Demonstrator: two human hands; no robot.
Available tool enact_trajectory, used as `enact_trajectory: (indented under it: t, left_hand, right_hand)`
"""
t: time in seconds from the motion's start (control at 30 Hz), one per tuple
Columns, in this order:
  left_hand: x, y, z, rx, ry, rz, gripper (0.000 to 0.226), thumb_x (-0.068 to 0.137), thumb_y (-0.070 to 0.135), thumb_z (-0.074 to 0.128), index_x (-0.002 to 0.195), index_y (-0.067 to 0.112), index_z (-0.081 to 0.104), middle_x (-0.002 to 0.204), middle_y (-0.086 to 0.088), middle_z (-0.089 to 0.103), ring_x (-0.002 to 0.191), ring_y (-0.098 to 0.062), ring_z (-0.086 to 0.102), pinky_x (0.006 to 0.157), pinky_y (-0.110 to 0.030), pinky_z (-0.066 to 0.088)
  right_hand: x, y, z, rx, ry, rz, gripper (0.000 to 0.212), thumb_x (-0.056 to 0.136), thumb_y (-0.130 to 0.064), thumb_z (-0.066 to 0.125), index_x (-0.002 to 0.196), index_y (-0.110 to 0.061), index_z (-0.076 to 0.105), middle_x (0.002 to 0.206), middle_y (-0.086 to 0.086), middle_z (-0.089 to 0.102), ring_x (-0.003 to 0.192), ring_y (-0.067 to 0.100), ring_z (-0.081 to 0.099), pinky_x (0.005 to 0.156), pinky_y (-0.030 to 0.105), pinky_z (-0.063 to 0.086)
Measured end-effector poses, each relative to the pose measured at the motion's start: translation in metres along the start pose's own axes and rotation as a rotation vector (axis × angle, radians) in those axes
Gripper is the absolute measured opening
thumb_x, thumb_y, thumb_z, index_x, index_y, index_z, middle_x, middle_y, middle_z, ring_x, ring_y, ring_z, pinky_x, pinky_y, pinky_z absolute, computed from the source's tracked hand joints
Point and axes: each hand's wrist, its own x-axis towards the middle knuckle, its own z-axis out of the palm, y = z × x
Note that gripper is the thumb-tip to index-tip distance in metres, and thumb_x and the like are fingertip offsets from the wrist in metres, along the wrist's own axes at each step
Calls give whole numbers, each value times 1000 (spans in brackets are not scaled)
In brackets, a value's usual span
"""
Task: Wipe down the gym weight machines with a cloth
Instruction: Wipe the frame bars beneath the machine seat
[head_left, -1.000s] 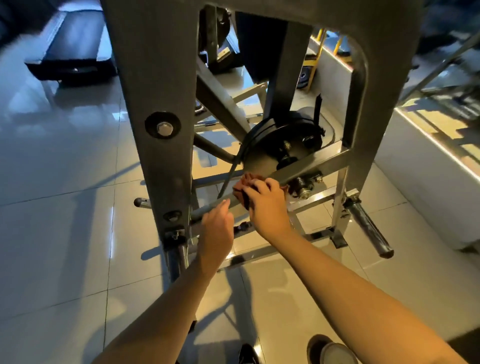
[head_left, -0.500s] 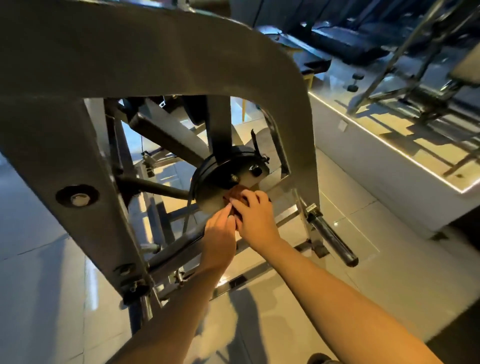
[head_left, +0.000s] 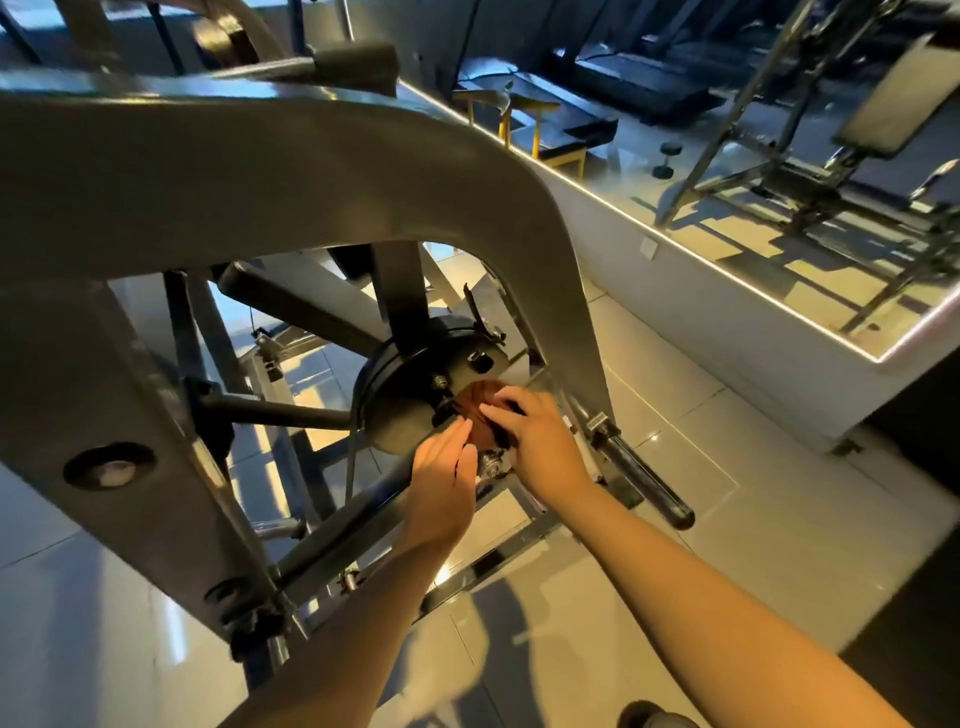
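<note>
A grey steel weight machine frame (head_left: 260, 197) arches across the view. Inside it hangs a black round weight plate (head_left: 405, 384) on a hub. A reddish-brown cloth (head_left: 480, 402) lies bunched against the plate's lower right face. My right hand (head_left: 535, 441) holds the cloth, with fingers curled over it and pressing it to the plate. My left hand (head_left: 444, 478) is just left of it, its straight fingers touching the cloth's lower edge. Both forearms reach in through the frame opening.
A black-tipped bar (head_left: 644, 478) sticks out from the frame at the right of my hands. A raised white platform (head_left: 727, 312) with other gym machines and dumbbells (head_left: 667, 158) runs along the right. Glossy floor tiles (head_left: 779, 519) lie below; a shoe (head_left: 654, 717) shows at the bottom.
The camera has swung right and up, so the frame now arches overhead. Both hands moved with the cloth from the crossbar up onto the weight plate's face.
</note>
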Motion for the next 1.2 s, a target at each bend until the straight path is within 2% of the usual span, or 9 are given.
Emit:
enact_trajectory:
  t: [0.13,0.3,0.47,0.57,0.67,0.77,0.9,1.03,1.2]
  left_hand:
    - [0,1,10,-38,23,4,22,101,10,49,98,3,70,122,-19,68,119,-34,64,96,-51,53]
    - [-2,34,7,-205,205,31,20,107,15,41,115,1,55,112,-28,70,107,-42,69,90,-54,55]
    - [-4,64,6,-329,-88,-140,25,106,18,50,118,2,65,127,-20,66,116,-28,66,95,-33,55]
    - [0,108,2,-691,-181,-504,38,107,17,44,146,16,46,140,-4,56,131,-17,54,95,-15,44]
    - [0,143,20,-1001,-114,-559,36,107,3,40,142,11,46,125,-11,65,106,-10,69,82,-20,55]
    - [8,182,39,-970,-12,-676,30,105,7,47,128,21,60,102,-25,68,68,-21,65,57,-32,53]
    - [14,222,58,-827,48,-686,35,97,-2,49,79,26,58,75,-9,57,63,-17,52,54,-23,46]
    - [18,220,87,-712,41,-755,14,103,19,55,97,26,67,97,0,70,92,-16,67,84,-31,56]
    - [38,206,115,-727,1,-798,15,106,23,49,105,22,64,104,-3,67,101,-20,65,87,-29,53]
  right_hand:
    - [7,-8,-10,155,137,258,39,89,-3,70,128,-11,68,136,12,55,127,33,50,108,42,46]
    - [-2,-21,-10,292,46,271,35,94,4,56,122,-10,72,129,9,59,120,26,54,109,27,40]
    - [-27,-10,-38,404,82,355,35,97,1,55,124,-15,71,126,1,61,118,12,52,96,-2,25]
    - [-45,11,-55,544,107,387,36,98,-1,54,125,-19,69,119,-9,55,119,13,52,106,19,37]
    - [-65,39,-72,678,45,439,34,101,-7,52,125,-27,66,122,-11,51,115,8,52,102,27,46]
    - [-82,69,-82,755,60,384,26,96,-9,59,114,-24,70,121,2,60,109,16,63,95,38,56]
    - [-89,114,-96,710,-64,308,34,98,-2,49,120,-14,71,112,-4,67,100,2,61,90,11,47]
    - [-83,141,-97,673,-39,313,27,101,-10,49,115,-13,73,107,-1,71,94,5,65,88,14,51]
    - [-65,166,-76,619,-117,363,25,105,-25,52,124,-18,66,117,-5,66,102,2,61,94,9,46]
